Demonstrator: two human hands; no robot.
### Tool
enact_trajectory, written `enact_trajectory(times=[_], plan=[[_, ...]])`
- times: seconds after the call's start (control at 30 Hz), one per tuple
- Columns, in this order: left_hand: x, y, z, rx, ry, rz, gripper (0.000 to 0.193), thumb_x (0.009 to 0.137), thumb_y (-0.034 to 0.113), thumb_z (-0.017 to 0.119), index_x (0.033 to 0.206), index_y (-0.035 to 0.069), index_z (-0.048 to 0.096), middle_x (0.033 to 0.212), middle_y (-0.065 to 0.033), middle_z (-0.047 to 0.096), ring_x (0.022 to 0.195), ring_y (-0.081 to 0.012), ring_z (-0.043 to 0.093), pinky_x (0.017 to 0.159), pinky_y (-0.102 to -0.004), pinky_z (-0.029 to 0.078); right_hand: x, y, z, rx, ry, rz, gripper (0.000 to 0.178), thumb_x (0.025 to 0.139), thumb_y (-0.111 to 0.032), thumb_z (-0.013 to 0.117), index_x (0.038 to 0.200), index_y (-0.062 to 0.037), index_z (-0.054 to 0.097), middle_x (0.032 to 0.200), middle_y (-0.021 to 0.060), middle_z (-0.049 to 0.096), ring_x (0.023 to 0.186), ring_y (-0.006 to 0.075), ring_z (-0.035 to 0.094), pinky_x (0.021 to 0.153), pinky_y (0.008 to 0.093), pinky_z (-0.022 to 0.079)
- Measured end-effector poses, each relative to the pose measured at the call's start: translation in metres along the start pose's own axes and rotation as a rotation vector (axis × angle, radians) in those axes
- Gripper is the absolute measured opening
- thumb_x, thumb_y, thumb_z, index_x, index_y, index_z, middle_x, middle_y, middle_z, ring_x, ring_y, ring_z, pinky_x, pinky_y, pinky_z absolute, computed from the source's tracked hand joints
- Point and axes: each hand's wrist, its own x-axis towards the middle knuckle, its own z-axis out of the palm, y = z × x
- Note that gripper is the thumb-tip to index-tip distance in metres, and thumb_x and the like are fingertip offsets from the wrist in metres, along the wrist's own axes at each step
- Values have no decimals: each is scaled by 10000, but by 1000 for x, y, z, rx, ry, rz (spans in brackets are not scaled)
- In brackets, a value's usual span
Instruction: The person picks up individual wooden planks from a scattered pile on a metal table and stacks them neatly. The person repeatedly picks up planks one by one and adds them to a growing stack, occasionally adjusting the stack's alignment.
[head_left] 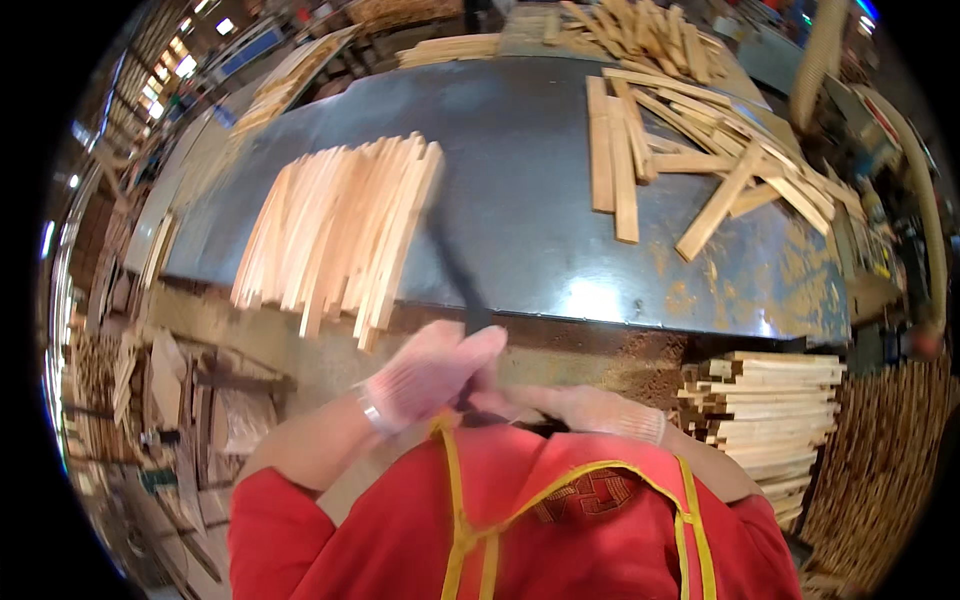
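A long, dark, flexible strap (pixel 458 268), smeared by motion, runs up from my hands over the table's near edge, past the right side of a row of light wooden strips (pixel 340 220). My left hand (pixel 435 368), in a pale knitted glove, is closed round the strap in front of my chest. Close beside it, my gloved right hand (pixel 595 410) reaches leftward with its fingers curled at the strap's lower part. What lies between those fingers is partly hidden. The strips lie side by side, several jutting past the table edge.
The dark, shiny table (pixel 500 190) spans the front. Loose boards (pixel 700 150) lie criss-crossed on its right side, with more wooden pieces (pixel 650 35) heaped beyond. Stacked timber (pixel 770 410) stands at the near right. Scrap wood (pixel 170 385) and a plastic bag (pixel 245 420) are at the left.
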Motion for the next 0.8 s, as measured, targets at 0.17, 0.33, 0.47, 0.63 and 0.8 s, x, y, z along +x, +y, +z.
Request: enact_trajectory(times=[0.17,0.33,0.47,0.63,0.8], plan=[[67,-64,8,-424,-107,227,554,1095,422,566,692,60,680,668,-20,622,598,-132,509,568,-310,400,-43,47,30,201,333,123,556,1016,-314,734,1477,-42,583,1280,146,735,1139,249,711,992,403,555],[58,-42,-2,36,-231,323,537,1098,434,556,792,27,728,681,-33,660,641,-163,624,636,-336,488,-17,-4,45,-606,349,328,467,967,-273,730,1411,-161,638,1075,177,761,1085,376,732,917,472,565],[57,-65,-44,174,-171,472,509,1080,426,592,807,20,731,716,-32,695,686,-148,642,712,-345,529,28,-20,66,-349,244,245,610,943,-315,754,1503,-145,582,1223,195,735,1144,359,719,999,442,560],[79,-122,-116,-27,124,226,571,1067,499,603,775,21,713,674,-68,659,634,-179,629,605,-360,509,94,-11,110,8,251,131,739,925,-357,765,1573,-110,509,1346,215,710,1242,380,690,1052,454,541],[39,-121,-142,0,-53,290,577,1050,517,605,787,17,723,668,-55,654,646,-180,629,631,-358,510,120,-49,124,-729,387,370,619,937,-363,688,1508,-168,551,1246,222,736,1205,425,690,986,517,561]])
